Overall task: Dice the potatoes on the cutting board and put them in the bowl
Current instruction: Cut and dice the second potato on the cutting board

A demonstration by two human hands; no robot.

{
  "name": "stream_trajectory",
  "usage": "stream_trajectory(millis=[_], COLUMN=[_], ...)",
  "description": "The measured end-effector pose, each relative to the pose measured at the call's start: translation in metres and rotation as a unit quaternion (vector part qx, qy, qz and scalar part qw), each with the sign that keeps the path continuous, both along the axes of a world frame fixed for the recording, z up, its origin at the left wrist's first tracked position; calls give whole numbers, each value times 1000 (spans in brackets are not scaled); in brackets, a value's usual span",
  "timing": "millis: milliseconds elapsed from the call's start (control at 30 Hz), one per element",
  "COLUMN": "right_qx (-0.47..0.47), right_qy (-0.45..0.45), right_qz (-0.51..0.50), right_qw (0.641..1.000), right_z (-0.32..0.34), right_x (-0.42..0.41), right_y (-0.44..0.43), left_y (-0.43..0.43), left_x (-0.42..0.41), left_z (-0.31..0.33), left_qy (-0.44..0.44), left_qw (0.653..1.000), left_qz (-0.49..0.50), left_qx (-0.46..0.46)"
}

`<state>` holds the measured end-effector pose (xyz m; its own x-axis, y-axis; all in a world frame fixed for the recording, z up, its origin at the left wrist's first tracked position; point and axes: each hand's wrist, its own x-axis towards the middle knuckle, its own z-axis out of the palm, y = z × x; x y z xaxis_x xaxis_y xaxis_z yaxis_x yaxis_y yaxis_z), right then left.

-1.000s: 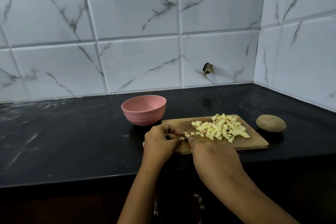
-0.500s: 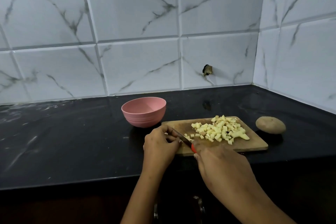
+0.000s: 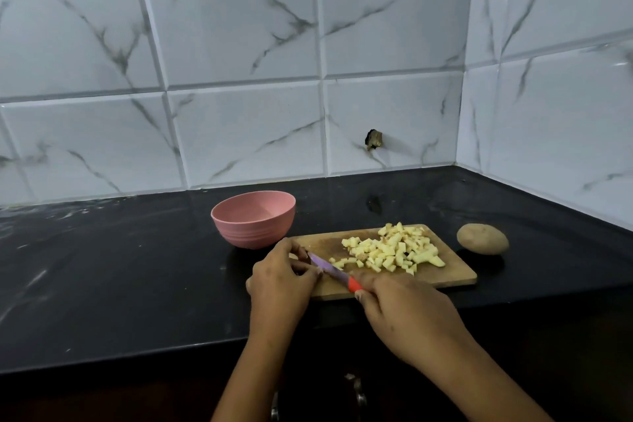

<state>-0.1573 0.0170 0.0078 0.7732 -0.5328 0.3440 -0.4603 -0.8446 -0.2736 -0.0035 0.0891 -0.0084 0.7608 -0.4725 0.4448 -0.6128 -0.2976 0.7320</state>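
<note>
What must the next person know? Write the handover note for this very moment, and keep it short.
Left hand: fingers curled at the left end of the cutting board, beside the blade; what it steadies is hidden.
Right hand: grips the knife, blade over the board.
Done: a pile of diced potato lies on the board.
Left to do: the bowl looks empty; a whole potato sits on the counter right of the board. Finish cutting, then move the dice into the bowl.
</note>
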Motion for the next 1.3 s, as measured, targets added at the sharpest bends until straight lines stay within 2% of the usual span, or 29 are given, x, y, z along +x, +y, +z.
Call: stream_trajectory(millis=[233, 367, 467, 767, 867, 1033, 1100, 1167, 1300], right_qx=[194, 265, 299, 286, 290, 271, 255, 230, 199], right_qy=[-4, -39, -76, -63, -61, -56, -39, -28, -26], right_qz=[9, 10, 20, 34, 45, 62, 57, 36, -5], right_qw=[981, 963, 951, 955, 954, 959, 964, 972, 980], right_z=[8, 9, 9, 0, 4, 6, 6, 7, 12], right_x=[-23, -30, -33, -33, -35, -35, -34, -35, -44], right_y=[-55, -81, -88, -85, -86, -75, -69, -69, -77], left_y=[-13, -30, -43, -53, -47, -40, -38, -36, -31], left_x=[4, 2, 1, 11, 15, 8, 3, 1, 5], left_z=[12, 18, 20, 31, 34, 25, 19, 12, 8], left_qy=[-13, -67, -65, 0, 29, -21, -78, -132, -139], left_qw=[994, 985, 985, 981, 985, 992, 981, 953, 908], left_qz=[35, 35, 24, -53, -59, -50, -58, -63, -85], left_qx=[102, 156, 161, 185, 162, 110, 168, 266, 385])
